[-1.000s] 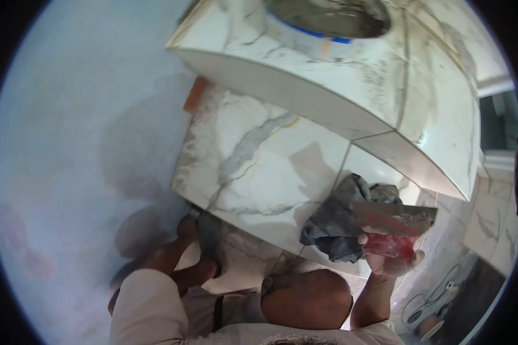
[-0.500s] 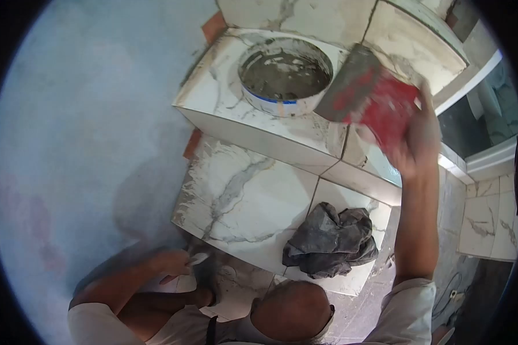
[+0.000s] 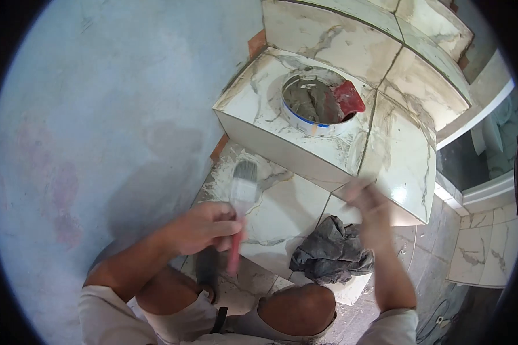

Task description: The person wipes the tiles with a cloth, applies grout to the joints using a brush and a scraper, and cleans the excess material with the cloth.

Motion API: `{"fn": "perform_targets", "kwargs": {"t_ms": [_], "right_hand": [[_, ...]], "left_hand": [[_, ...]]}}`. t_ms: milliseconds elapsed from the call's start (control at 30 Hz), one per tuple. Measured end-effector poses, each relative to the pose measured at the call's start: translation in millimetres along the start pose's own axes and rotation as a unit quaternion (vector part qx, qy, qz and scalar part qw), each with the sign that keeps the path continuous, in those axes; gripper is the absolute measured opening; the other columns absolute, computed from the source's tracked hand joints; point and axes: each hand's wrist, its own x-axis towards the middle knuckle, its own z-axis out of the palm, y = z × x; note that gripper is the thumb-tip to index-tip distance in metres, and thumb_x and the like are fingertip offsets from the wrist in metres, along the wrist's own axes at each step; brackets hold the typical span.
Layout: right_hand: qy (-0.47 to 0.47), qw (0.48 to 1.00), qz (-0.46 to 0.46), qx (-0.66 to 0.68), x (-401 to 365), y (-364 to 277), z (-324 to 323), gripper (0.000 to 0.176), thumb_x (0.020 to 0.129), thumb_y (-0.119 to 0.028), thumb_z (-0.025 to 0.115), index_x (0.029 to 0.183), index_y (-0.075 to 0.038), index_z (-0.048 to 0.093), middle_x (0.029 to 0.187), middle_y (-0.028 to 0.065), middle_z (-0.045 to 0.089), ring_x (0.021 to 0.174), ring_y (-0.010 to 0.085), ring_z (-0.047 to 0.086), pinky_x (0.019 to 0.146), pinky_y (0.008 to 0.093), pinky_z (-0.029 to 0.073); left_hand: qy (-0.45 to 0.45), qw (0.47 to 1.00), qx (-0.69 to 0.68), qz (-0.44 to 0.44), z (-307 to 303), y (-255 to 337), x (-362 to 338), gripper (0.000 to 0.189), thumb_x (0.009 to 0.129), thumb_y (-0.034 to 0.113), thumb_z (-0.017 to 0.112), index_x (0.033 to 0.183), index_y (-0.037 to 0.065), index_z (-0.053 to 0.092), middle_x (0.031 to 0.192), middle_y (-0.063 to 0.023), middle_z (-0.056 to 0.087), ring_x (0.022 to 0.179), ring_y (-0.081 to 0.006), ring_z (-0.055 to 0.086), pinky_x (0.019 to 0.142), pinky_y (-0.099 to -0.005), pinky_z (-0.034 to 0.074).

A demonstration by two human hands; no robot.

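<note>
My left hand (image 3: 210,229) is closed around the red handle of a paintbrush (image 3: 244,190), whose grey bristles point up over the lower step. My right hand (image 3: 369,201) is blurred by motion in front of the upper step's edge. Its fingers look apart, and I see nothing in them. Beyond it, a red spreader (image 3: 347,99) rests in the round bucket (image 3: 313,127) of wet grey mix, its blade end partly sunk in the mix. A crumpled dark cloth (image 3: 331,253) lies on the lower step, just below my right hand.
Marble-patterned tiled steps (image 3: 299,158) rise ahead, with grey smears on their surfaces. A pale blue wall (image 3: 98,115) borders them on the left. To the right are grey floor tiles (image 3: 423,247), a white frame (image 3: 477,109) and a cable (image 3: 437,325) on the floor.
The red spreader has gone from my right hand into the bucket, and that hand has come down toward me. My left hand has risen over the lower step, bringing the paintbrush into clear view.
</note>
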Motion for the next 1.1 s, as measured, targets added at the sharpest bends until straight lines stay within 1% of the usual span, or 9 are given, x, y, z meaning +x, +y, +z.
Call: {"fn": "perform_targets", "kwargs": {"t_ms": [100,200,333,467,533,633,800,933,1100], "right_hand": [[-0.241,0.970,0.033,-0.016,-28,6,52,0.058,0.090,-0.019,0.070,0.139,-0.001,0.045,0.126,0.0185,0.057,0.111,0.0268,0.059,0.093,0.0384,0.050],[-0.176,0.910,-0.294,-0.233,-26,21,79,0.082,0.084,-0.021,0.077,0.150,-0.005,0.031,0.140,0.0277,0.042,0.117,0.0379,0.056,0.095,0.0429,0.050],[-0.182,0.896,-0.328,-0.236,-13,11,90,0.088,0.076,-0.022,0.082,0.150,-0.008,0.036,0.145,0.0283,0.035,0.120,0.0450,0.052,0.096,0.0453,0.049],[-0.210,0.916,-0.269,-0.211,17,27,119,0.068,0.082,-0.020,0.074,0.143,-0.007,0.047,0.130,0.0231,0.057,0.110,0.0388,0.061,0.092,0.0428,0.051],[-0.095,0.969,-0.185,-0.129,37,50,152,0.033,0.092,-0.020,0.066,0.120,-0.002,0.064,0.105,0.0213,0.069,0.089,0.0327,0.069,0.081,0.0378,0.054],[0.020,0.996,0.029,0.087,87,104,218,0.040,0.101,-0.031,0.057,0.114,0.006,0.065,0.102,0.0142,0.071,0.093,0.0200,0.068,0.083,0.0320,0.055],[0.169,0.974,0.014,0.153,126,170,313,0.043,0.103,-0.035,0.052,0.103,0.006,0.066,0.095,0.0122,0.071,0.083,0.0193,0.068,0.078,0.0324,0.056],[0.072,0.961,-0.098,-0.248,28,153,340,0.036,0.103,-0.028,0.050,0.091,0.002,0.067,0.080,0.0153,0.070,0.077,0.0227,0.069,0.068,0.0350,0.052],[-0.096,0.991,0.008,-0.088,-17,127,322,0.034,0.103,-0.026,0.049,0.091,0.001,0.067,0.077,0.0159,0.069,0.074,0.0288,0.068,0.068,0.0355,0.051]], "left_hand": [[-0.005,0.972,-0.220,0.079,32,5,16,0.023,0.096,0.021,0.063,0.106,0.001,0.061,0.092,-0.0060,0.067,0.070,-0.0112,0.057,0.068,-0.0269,0.048],[-0.004,0.918,-0.373,0.132,50,-2,31,0.021,0.097,0.020,0.062,0.108,0.003,0.059,0.095,-0.0064,0.067,0.068,-0.0098,0.055,0.069,-0.0268,0.047],[-0.030,0.904,-0.411,0.116,48,-23,52,0.018,0.097,0.019,0.063,0.109,0.006,0.062,0.100,-0.0027,0.066,0.072,-0.0074,0.055,0.065,-0.0222,0.045],[-0.022,0.895,-0.424,0.138,35,-36,56,0.013,0.099,0.018,0.058,0.108,0.008,0.059,0.097,0.0014,0.059,0.080,-0.0073,0.054,0.070,-0.0206,0.043],[0.242,0.868,-0.399,0.169,47,-24,28,0.019,0.099,0.019,0.059,0.113,0.008,0.055,0.104,-0.0016,0.056,0.091,-0.0101,0.054,0.078,-0.0231,0.044],[0.131,0.896,-0.344,0.250,46,-42,7,0.031,0.097,0.017,0.062,0.122,0.004,0.048,0.112,-0.0055,0.052,0.100,-0.0128,0.053,0.088,-0.0297,0.045],[-0.025,0.911,-0.300,0.281,55,-38,-34,0.033,0.096,0.008,0.061,0.124,0.000,0.045,0.112,-0.0065,0.052,0.102,-0.0113,0.051,0.092,-0.0302,0.044],[-0.014,0.915,-0.241,0.323,68,-36,-50,0.027,0.095,0.018,0.063,0.114,0.004,0.048,0.097,-0.0045,0.056,0.080,-0.0069,0.054,0.071,-0.0233,0.045],[0.041,0.909,-0.176,0.375,92,-34,-45,0.026,0.093,0.017,0.065,0.110,0.005,0.049,0.095,-0.0053,0.056,0.079,-0.0109,0.054,0.070,-0.0268,0.046]]}}
